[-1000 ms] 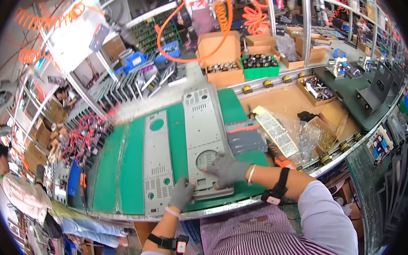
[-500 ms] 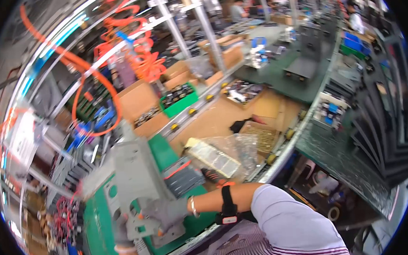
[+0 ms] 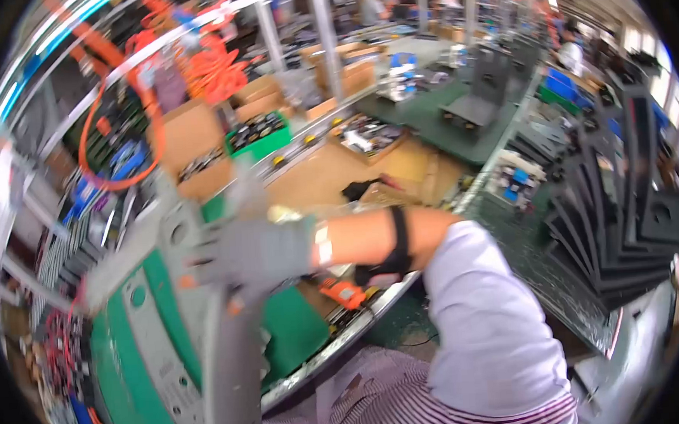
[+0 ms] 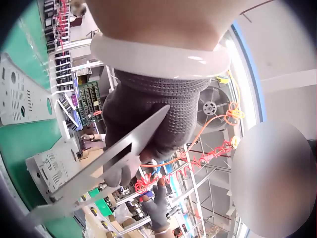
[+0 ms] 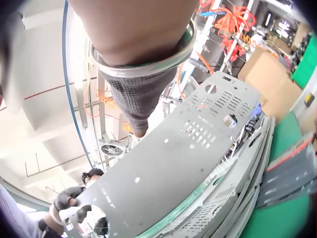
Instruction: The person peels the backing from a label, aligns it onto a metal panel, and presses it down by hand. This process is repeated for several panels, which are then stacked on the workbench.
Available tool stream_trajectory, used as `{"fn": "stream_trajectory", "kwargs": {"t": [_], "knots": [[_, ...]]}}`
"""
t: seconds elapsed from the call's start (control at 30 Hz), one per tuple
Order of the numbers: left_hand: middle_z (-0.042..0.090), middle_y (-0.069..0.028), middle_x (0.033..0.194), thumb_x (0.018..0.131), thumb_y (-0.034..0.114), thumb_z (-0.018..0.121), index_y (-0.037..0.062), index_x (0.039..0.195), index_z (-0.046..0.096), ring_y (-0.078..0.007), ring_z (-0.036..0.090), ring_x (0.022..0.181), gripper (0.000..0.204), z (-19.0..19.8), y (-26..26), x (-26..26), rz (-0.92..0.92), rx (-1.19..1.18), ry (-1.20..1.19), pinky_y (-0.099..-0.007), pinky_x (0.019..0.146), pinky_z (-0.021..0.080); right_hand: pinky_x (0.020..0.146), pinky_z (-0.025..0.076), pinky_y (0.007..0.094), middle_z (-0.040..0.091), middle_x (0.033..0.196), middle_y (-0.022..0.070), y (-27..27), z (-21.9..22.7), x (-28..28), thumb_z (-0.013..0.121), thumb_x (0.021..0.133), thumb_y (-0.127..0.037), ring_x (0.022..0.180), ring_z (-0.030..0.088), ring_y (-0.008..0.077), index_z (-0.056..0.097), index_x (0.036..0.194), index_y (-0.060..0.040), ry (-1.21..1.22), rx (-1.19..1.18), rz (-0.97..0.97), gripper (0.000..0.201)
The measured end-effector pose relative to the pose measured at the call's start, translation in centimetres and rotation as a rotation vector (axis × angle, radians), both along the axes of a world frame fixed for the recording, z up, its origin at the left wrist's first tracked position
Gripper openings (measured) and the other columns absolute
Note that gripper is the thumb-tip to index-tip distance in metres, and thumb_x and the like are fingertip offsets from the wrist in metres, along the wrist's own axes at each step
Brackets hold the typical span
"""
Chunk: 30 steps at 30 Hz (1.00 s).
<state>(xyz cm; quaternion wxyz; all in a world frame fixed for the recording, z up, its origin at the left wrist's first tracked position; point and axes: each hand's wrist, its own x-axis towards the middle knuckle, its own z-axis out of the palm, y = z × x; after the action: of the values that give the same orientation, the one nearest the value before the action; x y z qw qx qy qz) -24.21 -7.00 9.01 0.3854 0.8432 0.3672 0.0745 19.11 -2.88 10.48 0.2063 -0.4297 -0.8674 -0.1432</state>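
Nearest in the head view, a grey metal panel (image 3: 224, 351) stands lifted off the green tabletop (image 3: 296, 327), tilted steeply with its lower end towards the person. The right hand (image 3: 252, 252), in a grey knit glove, lies across the panel's upper part with fingers spread along the sheet; the thumb is hidden, so whether it pinches the edge I cannot tell. From the left wrist camera, the left hand (image 4: 148, 119) has its gloved fingers curled round the panel's edge, a firm grip on the thin sheet (this hand is hidden behind the panel in the head view).

A second grey panel (image 3: 158, 355) lies flat on the tabletop just beside the raised one. An orange-handled tool (image 3: 343, 293) rests near the tabletop's front edge, under the right forearm.

Judging from this, the panel is picked up and clear of the surface but not set down anywhere yet; the carrying or turning remains.

Farther off are cardboard boxes (image 3: 195, 143), a green bin of parts (image 3: 257, 139) and coiled orange hoses (image 3: 206, 65).
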Motion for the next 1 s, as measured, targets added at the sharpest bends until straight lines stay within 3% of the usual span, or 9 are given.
{"fn": "stream_trajectory", "kwargs": {"t": [0.1,0.13,0.23,0.3,0.47,0.57,0.67,0.9,1.0], "knots": [[0.054,-0.0199,0.114,0.088,0.014,0.056,0.0011,0.127,0.044,-0.0329,0.056,0.097,0.043,1.8,-0.9,-2.0,-0.384,0.225,0.152,-0.0393,0.082,0.047,0.062,0.043,0.0405,0.060,0.084,0.0071,-3.2,3.4,-0.8,0.062,0.072,-0.051,0.076,0.061,0.0249,0.062,0.099,-0.0184,-0.238,-0.633,-0.157,0.043],[0.055,-0.0204,0.114,0.088,0.014,0.056,0.0011,0.127,0.044,-0.0337,0.056,0.097,0.043,2.4,-1.3,-2.3,-0.407,0.323,0.130,-0.0396,0.082,0.047,0.059,0.043,0.0397,0.059,0.072,0.0068,-4.2,1.3,0.1,0.061,0.072,-0.051,0.066,0.060,0.0251,0.062,0.096,-0.0181,-0.128,-0.297,-0.004,0.040],[0.056,-0.0127,0.098,0.091,0.015,0.049,-0.0050,0.110,0.052,-0.0175,0.054,0.074,0.028,3.0,-0.6,-1.6,0.369,0.602,-0.152,-0.0266,0.066,0.044,0.069,0.048,0.0410,0.065,0.083,0.0115,-5.9,1.3,0.2,0.064,0.073,-0.043,0.076,0.063,0.0292,0.064,0.095,-0.0104,0.154,-0.598,-0.304,0.039],[0.057,-0.0093,0.095,0.094,0.019,0.046,-0.0021,0.109,0.053,-0.0151,0.053,0.071,0.027,0.7,5.3,-3.6,0.629,1.009,-0.436,-0.0254,0.064,0.043,0.062,0.045,0.0342,0.065,0.079,0.0107,-5.0,-2.0,2.5,0.070,0.071,-0.033,0.068,0.062,0.0233,0.064,0.102,-0.0095,0.354,-0.673,-0.455,0.040],[0.058,-0.0128,0.100,0.095,0.029,0.046,0.0005,0.129,0.038,-0.0175,0.059,0.081,0.045,-11.1,6.3,0.8,0.336,-0.294,-0.718,-0.0316,0.072,0.050,0.070,0.049,0.0284,0.065,0.094,0.0099,-1.7,-7.7,-0.3,0.061,0.083,-0.025,0.076,0.062,0.0161,0.054,0.120,-0.0008,1.363,-0.876,-0.484,0.045],[0.049,-0.0213,0.117,0.096,0.033,0.042,0.0017,0.135,0.028,-0.0248,0.062,0.090,0.052,-14.9,3.9,6.8,0.195,-0.512,-0.653,-0.0316,0.069,0.054,0.077,0.050,0.0303,0.063,0.105,0.0101,3.2,-11.6,-3.4,0.057,0.087,-0.019,0.089,0.062,0.0164,0.049,0.127,-0.0033,1.786,-0.964,-0.226,0.044],[0.057,-0.0145,0.096,0.095,0.016,0.042,0.0006,0.136,0.023,-0.0157,0.061,0.073,0.047,-12.3,3.2,9.2,0.218,-0.750,-0.721,-0.0260,0.059,0.054,0.077,0.050,0.0344,0.063,0.100,0.0075,9.0,-16.9,-6.6,0.054,0.088,-0.014,0.086,0.061,0.0188,0.053,0.119,-0.0098,1.976,-0.843,-0.412,0.031],[0.053,-0.0090,0.081,0.091,0.010,0.044,-0.0032,0.136,0.017,-0.0110,0.051,0.047,0.054,-15.0,5.7,7.2,0.587,-0.503,-0.645,-0.0239,0.041,0.047,0.079,0.049,0.0382,0.061,0.103,0.0090,11.9,-19.0,-11.6,0.057,0.085,-0.007,0.092,0.059,0.0205,0.055,0.112,-0.0068,2.306,-0.665,-0.436,0.027],[0.053,-0.0104,0.083,0.090,0.011,0.045,-0.0037,0.135,0.019,-0.0116,0.052,0.049,0.054,-15.4,5.7,7.3,0.631,-0.576,-0.585,-0.0245,0.041,0.048,0.082,0.049,0.0376,0.060,0.106,0.0121,12.0,-19.3,-10.5,0.060,0.083,-0.015,0.093,0.060,0.0254,0.055,0.114,-0.0075,1.748,-0.701,-0.559,0.032]]}}
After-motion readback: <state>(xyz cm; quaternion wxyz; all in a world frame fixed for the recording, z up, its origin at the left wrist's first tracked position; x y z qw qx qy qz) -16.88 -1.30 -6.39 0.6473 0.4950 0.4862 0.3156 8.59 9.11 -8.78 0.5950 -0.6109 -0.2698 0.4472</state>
